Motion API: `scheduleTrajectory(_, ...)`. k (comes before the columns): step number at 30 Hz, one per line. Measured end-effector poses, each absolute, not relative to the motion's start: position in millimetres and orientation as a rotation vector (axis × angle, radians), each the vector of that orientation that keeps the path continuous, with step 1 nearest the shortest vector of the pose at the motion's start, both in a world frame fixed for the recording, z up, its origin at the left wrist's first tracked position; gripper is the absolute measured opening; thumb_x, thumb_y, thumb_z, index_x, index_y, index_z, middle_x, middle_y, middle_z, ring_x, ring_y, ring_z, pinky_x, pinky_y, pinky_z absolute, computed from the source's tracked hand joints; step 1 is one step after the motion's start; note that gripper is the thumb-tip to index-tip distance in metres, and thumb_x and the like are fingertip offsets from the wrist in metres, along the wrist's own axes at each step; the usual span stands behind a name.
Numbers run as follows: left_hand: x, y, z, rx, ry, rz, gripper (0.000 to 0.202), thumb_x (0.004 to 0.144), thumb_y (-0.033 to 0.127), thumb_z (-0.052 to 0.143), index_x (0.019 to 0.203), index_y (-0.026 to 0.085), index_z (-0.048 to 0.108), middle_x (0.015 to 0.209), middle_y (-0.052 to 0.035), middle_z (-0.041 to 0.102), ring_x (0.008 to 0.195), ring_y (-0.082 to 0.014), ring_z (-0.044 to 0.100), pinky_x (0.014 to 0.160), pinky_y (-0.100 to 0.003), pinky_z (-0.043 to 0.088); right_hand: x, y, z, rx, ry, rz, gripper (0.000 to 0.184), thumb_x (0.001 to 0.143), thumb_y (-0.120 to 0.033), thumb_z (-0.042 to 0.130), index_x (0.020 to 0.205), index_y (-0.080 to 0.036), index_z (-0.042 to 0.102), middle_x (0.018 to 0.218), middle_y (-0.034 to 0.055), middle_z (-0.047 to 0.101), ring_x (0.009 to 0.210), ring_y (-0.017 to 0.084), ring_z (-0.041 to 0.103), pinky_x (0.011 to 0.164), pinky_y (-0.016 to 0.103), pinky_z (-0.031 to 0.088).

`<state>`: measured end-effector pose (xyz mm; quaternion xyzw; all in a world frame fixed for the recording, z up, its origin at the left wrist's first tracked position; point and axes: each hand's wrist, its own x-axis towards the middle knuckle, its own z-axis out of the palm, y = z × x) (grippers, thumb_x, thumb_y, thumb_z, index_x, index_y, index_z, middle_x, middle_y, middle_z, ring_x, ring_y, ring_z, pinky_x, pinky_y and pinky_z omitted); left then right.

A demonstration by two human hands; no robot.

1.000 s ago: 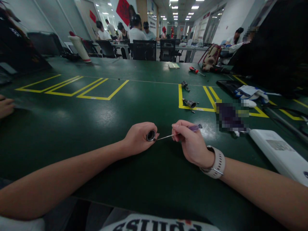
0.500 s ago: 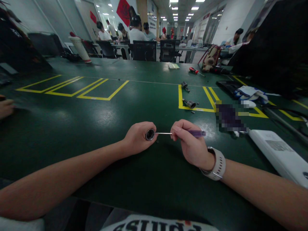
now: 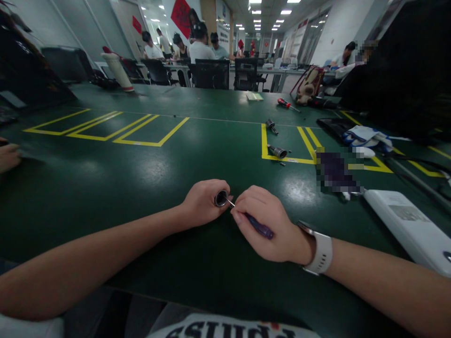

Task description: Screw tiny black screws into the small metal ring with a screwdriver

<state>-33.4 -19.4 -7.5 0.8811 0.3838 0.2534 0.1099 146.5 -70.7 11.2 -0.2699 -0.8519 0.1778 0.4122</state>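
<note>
My left hand [image 3: 203,203] is wrapped around a round metal socket-like part [image 3: 221,198], its hollow end turned toward me. In my right hand [image 3: 264,220] is a small screwdriver [image 3: 260,227] with a purple handle, held between thumb and fingers. Its thin shaft slants up and left to the rim of the metal part; the tip's exact spot cannot be made out. Farther off, two similar metal parts, one nearer [image 3: 277,151] and one behind it [image 3: 270,125], lie by a yellow taped outline, with tiny dark pieces [image 3: 283,164] close by.
On the green table [image 3: 105,188] are a red-handled screwdriver [image 3: 283,103], a blue-and-white glove [image 3: 366,137], a white box-shaped device [image 3: 408,225] and a blurred dark item [image 3: 336,171] at right. Another person's hand [image 3: 9,156] shows at the left edge. People sit in the background.
My right hand has moved left, closer to my left hand. The screwdriver has swung from level to slanting, its handle now lower and nearer me. My left hand has barely shifted.
</note>
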Motion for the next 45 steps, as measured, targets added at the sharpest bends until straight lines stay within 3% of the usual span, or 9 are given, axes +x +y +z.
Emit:
scheduleTrajectory(6, -35, -21, -7, 2.59, 1.086, 0.747, 0.008, 0.074, 0.02, 0.055, 0.068, 0.015, 0.053, 0.061, 0.0014, 0.054, 0.056, -0.0099, 0.051, 0.051, -0.021, 0.036, 149, -55, 4, -0.828, -1.554, 1.218, 0.017, 0.084, -0.023, 0.049, 0.069, -0.017, 0.057, 0.067, 0.0004, 0.056, 0.066, 0.013, 0.053, 0.065, 0.029, 0.043)
scheduleTrajectory(9, -35, -20, -7, 2.585, 1.083, 0.749, 0.008, 0.075, 0.02, 0.055, 0.068, 0.015, 0.053, 0.061, 0.0015, 0.054, 0.055, -0.0095, 0.05, 0.051, -0.021, 0.036, 149, -50, -1, -0.806, -1.356, 1.376, 0.017, 0.083, -0.024, 0.047, 0.071, -0.017, 0.056, 0.068, 0.0003, 0.056, 0.065, 0.013, 0.054, 0.064, 0.028, 0.044)
scheduleTrajectory(12, -35, -20, -6, 2.586, 1.085, 0.724, 0.008, 0.074, 0.02, 0.055, 0.068, 0.015, 0.054, 0.061, 0.0014, 0.055, 0.055, -0.0098, 0.051, 0.05, -0.021, 0.036, 149, -57, 3, -0.821, -1.587, 1.142, 0.017, 0.085, -0.024, 0.045, 0.072, -0.017, 0.056, 0.068, 0.0013, 0.056, 0.066, 0.014, 0.053, 0.063, 0.029, 0.043)
scheduleTrajectory(18, -33, -20, -5, 2.624, 1.113, 0.702, 0.011, 0.073, 0.021, 0.052, 0.064, 0.016, 0.052, 0.058, 0.0012, 0.053, 0.053, -0.0108, 0.049, 0.05, -0.022, 0.035, 147, -76, 15, -0.574, -2.407, 0.062, 0.015, 0.078, -0.017, 0.045, 0.067, -0.015, 0.056, 0.066, 0.0065, 0.057, 0.067, 0.018, 0.047, 0.066, 0.036, 0.036)
scheduleTrajectory(21, -33, -21, -5, 2.628, 1.105, 0.698, 0.008, 0.072, 0.02, 0.052, 0.065, 0.016, 0.052, 0.058, 0.0009, 0.054, 0.054, -0.0113, 0.051, 0.051, -0.022, 0.036, 146, -76, 16, -0.643, -2.372, 0.153, 0.015, 0.078, -0.015, 0.045, 0.068, -0.015, 0.055, 0.067, 0.0052, 0.056, 0.067, 0.017, 0.048, 0.069, 0.036, 0.037)
scheduleTrajectory(30, -36, -22, -2, 2.61, 1.011, 0.706, 0.008, 0.073, 0.02, 0.054, 0.067, 0.016, 0.052, 0.06, 0.0015, 0.054, 0.054, -0.0096, 0.051, 0.05, -0.021, 0.037, 149, -58, 7, -0.861, -1.601, 1.211, 0.02, 0.083, -0.022, 0.047, 0.066, -0.017, 0.055, 0.063, -0.0001, 0.055, 0.062, 0.014, 0.052, 0.061, 0.028, 0.041)
scheduleTrajectory(33, -35, -22, -2, 2.587, 1.032, 0.711, 0.009, 0.073, 0.02, 0.055, 0.066, 0.016, 0.052, 0.059, 0.0019, 0.054, 0.054, -0.0094, 0.051, 0.05, -0.02, 0.037, 152, -59, 6, -0.827, -1.638, 1.094, 0.019, 0.084, -0.022, 0.044, 0.069, -0.018, 0.055, 0.065, 0.0007, 0.055, 0.064, 0.014, 0.053, 0.063, 0.029, 0.042)
scheduleTrajectory(40, -33, -21, -4, 2.592, 1.041, 0.723, 0.007, 0.069, 0.02, 0.054, 0.063, 0.016, 0.051, 0.056, 0.0024, 0.052, 0.051, -0.0095, 0.048, 0.049, -0.021, 0.036, 148, -76, 16, -0.529, -2.439, -0.019, 0.015, 0.078, -0.017, 0.045, 0.069, -0.016, 0.056, 0.068, 0.0059, 0.058, 0.067, 0.018, 0.047, 0.073, 0.039, 0.037)
scheduleTrajectory(45, -33, -23, -4, 2.646, 1.007, 0.66, 0.005, 0.069, 0.02, 0.053, 0.067, 0.015, 0.054, 0.06, 0.0009, 0.056, 0.053, -0.011, 0.052, 0.051, -0.022, 0.037, 145, -77, 20, -0.713, -2.315, 0.261, 0.017, 0.081, -0.016, 0.043, 0.068, -0.016, 0.053, 0.067, 0.0039, 0.057, 0.066, 0.016, 0.049, 0.073, 0.037, 0.037)
